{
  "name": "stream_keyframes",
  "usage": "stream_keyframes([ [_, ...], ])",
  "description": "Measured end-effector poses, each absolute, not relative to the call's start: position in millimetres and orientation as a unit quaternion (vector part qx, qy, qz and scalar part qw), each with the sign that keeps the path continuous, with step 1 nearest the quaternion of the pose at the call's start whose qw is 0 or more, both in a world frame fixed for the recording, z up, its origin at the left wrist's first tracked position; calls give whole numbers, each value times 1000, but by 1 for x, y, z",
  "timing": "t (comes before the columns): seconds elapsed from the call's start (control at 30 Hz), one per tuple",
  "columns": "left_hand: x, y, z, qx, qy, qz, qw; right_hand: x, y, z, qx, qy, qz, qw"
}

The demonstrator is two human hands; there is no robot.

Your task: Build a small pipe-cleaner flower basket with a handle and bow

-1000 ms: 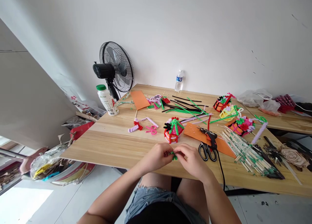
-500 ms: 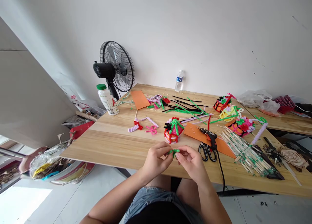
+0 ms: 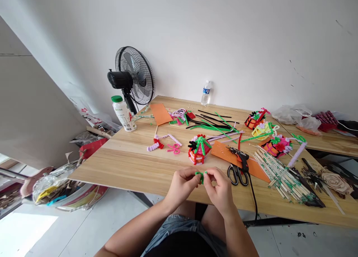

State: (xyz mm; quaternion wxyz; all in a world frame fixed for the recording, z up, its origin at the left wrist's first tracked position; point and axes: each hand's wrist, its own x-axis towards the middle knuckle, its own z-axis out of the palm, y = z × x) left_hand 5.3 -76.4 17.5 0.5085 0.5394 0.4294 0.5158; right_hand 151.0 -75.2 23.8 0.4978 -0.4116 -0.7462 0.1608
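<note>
Our left hand (image 3: 181, 184) and right hand (image 3: 219, 187) fingertip-pinch green fuzzy piece (image 3: 201, 178) | likely light, soft, bendable | best held by ends

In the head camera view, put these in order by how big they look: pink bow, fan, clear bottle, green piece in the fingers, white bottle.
1. Fan
2. White bottle
3. Clear bottle
4. Pink bow and green piece: smallest, but fingers partly cover the green piece, so their order is unsure.
</note>
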Motion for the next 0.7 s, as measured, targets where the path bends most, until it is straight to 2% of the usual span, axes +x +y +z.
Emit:
stream_keyframes([
  [0.23, 3, -76, 17, 618, 386, 481, 487, 156, -75, 27, -394, -791, 168, 438],
  [0.47, -2, -76, 22, 563, 340, 434, 616, 156, -76, 26, -325, -780, 228, 483],
  [0.7, -7, -72, 18, 542, 353, 430, 629, 168, -74, 18, -397, -730, 337, 444],
])
